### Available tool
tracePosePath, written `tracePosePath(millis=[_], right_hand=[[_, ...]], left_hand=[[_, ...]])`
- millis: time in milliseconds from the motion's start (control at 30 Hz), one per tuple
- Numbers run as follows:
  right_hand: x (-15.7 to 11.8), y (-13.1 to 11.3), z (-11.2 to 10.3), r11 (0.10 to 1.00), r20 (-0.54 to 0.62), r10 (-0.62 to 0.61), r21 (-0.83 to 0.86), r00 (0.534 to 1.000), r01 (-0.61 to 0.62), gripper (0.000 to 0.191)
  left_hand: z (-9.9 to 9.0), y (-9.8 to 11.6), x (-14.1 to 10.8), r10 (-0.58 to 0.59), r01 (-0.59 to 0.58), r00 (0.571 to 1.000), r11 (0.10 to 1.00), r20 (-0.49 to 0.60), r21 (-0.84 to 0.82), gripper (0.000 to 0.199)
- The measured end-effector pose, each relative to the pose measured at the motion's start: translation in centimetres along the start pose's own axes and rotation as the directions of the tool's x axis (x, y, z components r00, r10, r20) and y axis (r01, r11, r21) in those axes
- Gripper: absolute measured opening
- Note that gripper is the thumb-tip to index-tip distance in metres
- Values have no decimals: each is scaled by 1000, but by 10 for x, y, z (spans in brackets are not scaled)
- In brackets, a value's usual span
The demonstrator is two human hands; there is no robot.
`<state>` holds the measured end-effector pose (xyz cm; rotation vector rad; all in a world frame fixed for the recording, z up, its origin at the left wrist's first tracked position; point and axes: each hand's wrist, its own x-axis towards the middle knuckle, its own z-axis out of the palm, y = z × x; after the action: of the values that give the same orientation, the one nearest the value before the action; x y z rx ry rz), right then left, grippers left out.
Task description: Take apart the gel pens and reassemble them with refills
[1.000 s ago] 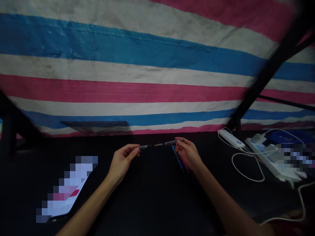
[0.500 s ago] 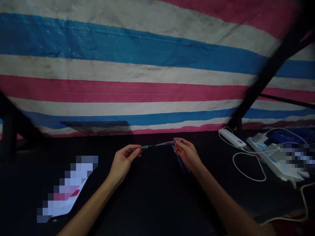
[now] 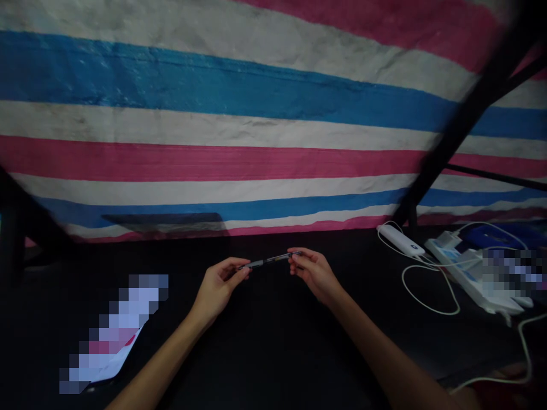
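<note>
One pen [image 3: 273,259], roughly centered, spans the gap between the hands, over the dark surface [image 3: 273,341]. Left hand [image 3: 216,287]: fingers pinched on the grey end. Right hand [image 3: 317,274]: fingers pinched on the other end, slightly higher in view. Too small to tell if the pen is fully closed up. Lit screen [image 3: 122,324] lies left of the left forearm. White power strip [image 3: 464,277] well right; striped sheet [image 3: 256,162] behind.
</note>
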<state>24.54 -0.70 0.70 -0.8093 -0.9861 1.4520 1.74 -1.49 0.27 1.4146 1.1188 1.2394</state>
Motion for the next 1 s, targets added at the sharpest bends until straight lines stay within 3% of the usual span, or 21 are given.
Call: tracePosePath(millis=[200,400,500,667,833,1000], right_hand=[[-1,4,-1,983,2,-36,-181,999,35,23],[1,4,-3,919,-33,36,-392,999,-46,49],[-1,-3,-2,942,-14,-21,-336,1000,15,32],[-3,-8,0,957,85,-161,-231,983,177,32],[-2,-5,1,940,12,-89,-331,996,88,27],[-5,-10,1,956,125,-83,-272,989,114,28]], left_hand=[[-1,-3,1,40,-40,999,997,-4,65,20],[-1,1,1,24,-23,999,998,-23,53,23],[-1,4,0,13,-12,1000,1000,-27,21,24],[0,4,0,25,-24,999,999,-43,25,24],[0,2,0,24,-23,999,999,-28,36,23],[-2,1,0,20,-20,999,1000,-26,14,22]])
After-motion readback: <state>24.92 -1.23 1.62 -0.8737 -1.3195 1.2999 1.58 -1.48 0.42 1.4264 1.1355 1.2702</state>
